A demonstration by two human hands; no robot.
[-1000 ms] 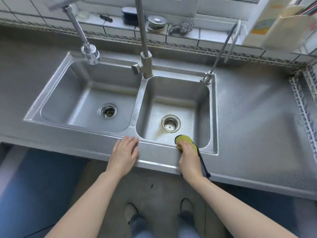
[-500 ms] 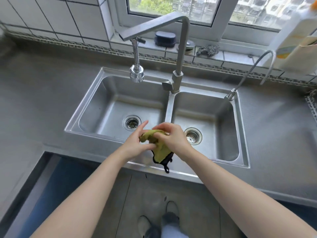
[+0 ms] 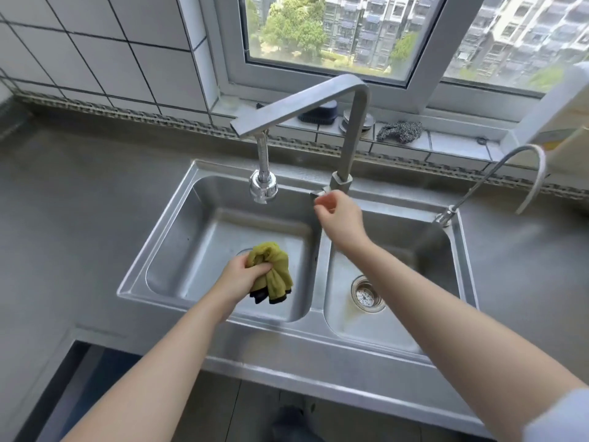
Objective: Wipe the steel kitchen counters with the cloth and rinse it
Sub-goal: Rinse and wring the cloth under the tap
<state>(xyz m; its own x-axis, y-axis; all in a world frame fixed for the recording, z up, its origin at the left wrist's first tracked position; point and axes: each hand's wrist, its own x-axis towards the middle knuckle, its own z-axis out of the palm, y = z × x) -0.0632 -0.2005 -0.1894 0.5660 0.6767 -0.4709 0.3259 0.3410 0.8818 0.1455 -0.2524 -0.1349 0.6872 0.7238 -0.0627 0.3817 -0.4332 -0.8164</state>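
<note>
A bunched yellow-green cloth [image 3: 273,269] with a dark edge hangs over the left basin [image 3: 204,224] of the steel double sink, below the spray head [image 3: 263,186]. My left hand [image 3: 242,275] is closed around the cloth's top. My right hand [image 3: 338,215] reaches over the divider to the faucet [image 3: 347,145], its fingertips at the small lever [image 3: 318,193] on the base. I cannot tell whether they grip the lever. No water runs from the spray head. The steel counter [image 3: 79,218] spreads to both sides of the sink.
The right basin [image 3: 424,250] shows its drain strainer [image 3: 366,294]. A thin curved tap [image 3: 522,173] stands at the sink's back right corner. On the window sill lie a dark brush [image 3: 318,113], a round steel lid [image 3: 366,121] and a steel scourer [image 3: 400,131]. A white bottle [image 3: 554,106] stands at the right.
The cloth passed from both hands into my left hand alone and moved over the left basin. My right hand let go and rose to the faucet lever. The head tilted up toward the window.
</note>
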